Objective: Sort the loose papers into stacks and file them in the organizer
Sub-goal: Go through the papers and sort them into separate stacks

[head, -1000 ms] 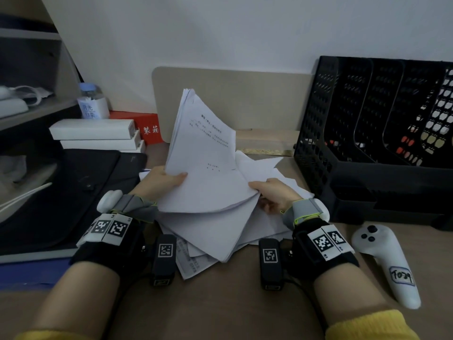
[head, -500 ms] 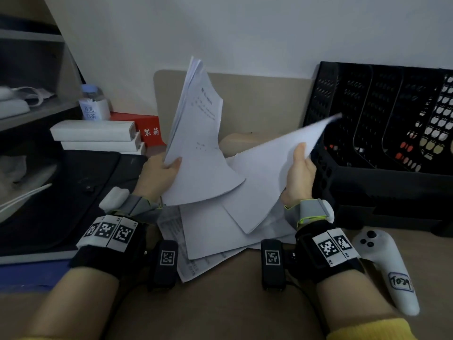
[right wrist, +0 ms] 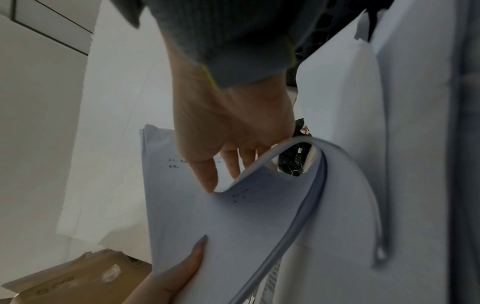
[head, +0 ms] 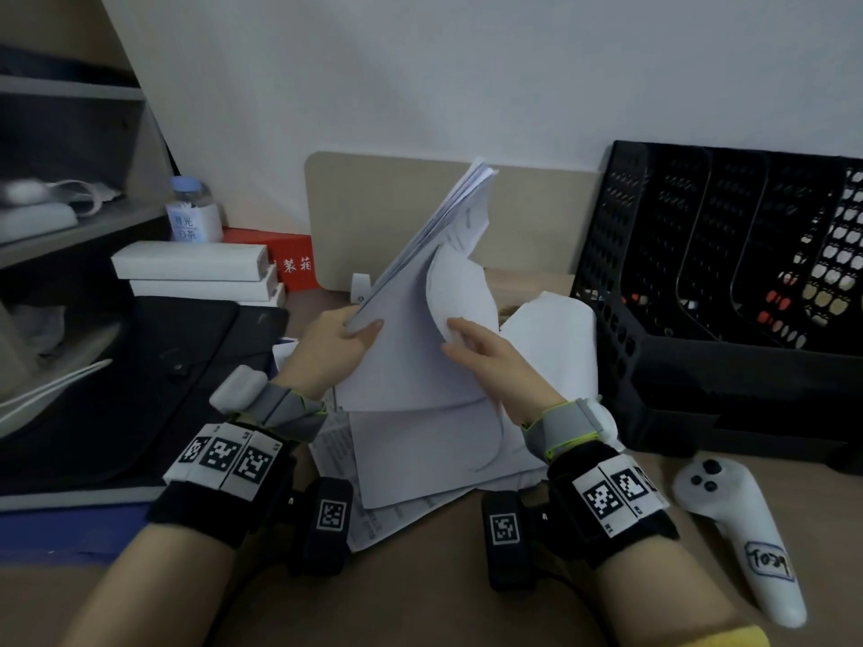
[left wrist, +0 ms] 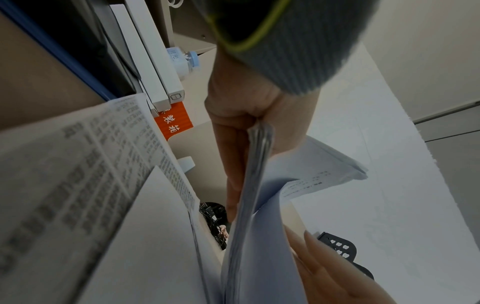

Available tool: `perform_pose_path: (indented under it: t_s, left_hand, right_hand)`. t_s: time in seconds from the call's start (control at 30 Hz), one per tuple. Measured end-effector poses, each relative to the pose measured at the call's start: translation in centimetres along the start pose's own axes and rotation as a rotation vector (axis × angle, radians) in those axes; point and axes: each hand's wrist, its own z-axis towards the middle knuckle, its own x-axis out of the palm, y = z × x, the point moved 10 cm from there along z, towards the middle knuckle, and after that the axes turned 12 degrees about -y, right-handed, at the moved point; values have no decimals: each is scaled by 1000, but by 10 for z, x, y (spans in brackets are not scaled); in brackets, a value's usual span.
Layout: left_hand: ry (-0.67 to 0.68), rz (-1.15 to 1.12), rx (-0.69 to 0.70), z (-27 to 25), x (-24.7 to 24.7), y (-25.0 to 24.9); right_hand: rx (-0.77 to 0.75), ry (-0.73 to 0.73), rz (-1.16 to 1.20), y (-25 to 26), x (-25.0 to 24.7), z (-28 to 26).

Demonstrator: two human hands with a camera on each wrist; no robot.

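While left hand point(head: 334, 340) pinches lower corner of raised paper stack point(head: 411, 329), thumb on front, fingers behind and hidden, stack tilts up over desk middle. Right hand point(head: 485, 357) at stack's right edge, fingers tucked under curled front sheet point(head: 460, 296), thumb on its face; fingertips not visible. Loose papers point(head: 420, 464) heaped beneath, partly covered by stack and wrists. Black organizer point(head: 728, 296) at desk's right rear, cut off by frame edge; slot contents unclear. White controller point(head: 742, 534) near right front edge. Bare desk point(head: 420, 590) toward front edge.
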Motion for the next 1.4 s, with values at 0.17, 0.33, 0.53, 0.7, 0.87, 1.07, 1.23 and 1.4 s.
perform_pose_path:
  t_s: [0.17,0.33,0.53,0.7,0.87,1.07,1.23,1.4]
  left_hand:
    - [-10,-22,-35,2,-1,7]
    - [-135,-88,-52,10,-19,9]
    - [-269,-132,-62,15,-34,12]
    - [-313,-144,-69,16,-39,13]
    - [-349,-182,-44,16,-48,5]
    - [-342,-241,-34,16,-52,-4]
    - [-307,-228,-47,16,-46,-3]
    - [-303,-230,-36,15,-46,-6]
  right_hand:
    - [97,-243,32,-22,-26,9]
    - [291,-484,170,-47,-67,5]
    - [172,-824,-220,-33,-106,-4]
    - [105,-856,-340,-15,-103,-10]
    - [220,-520,-582,-20,-68,-6]
    - [135,-298,-776,-1,-40,-7]
    - [246,135,-1056,-26,-2,-28]
    - [300,238,-1204,-44,0,-35]
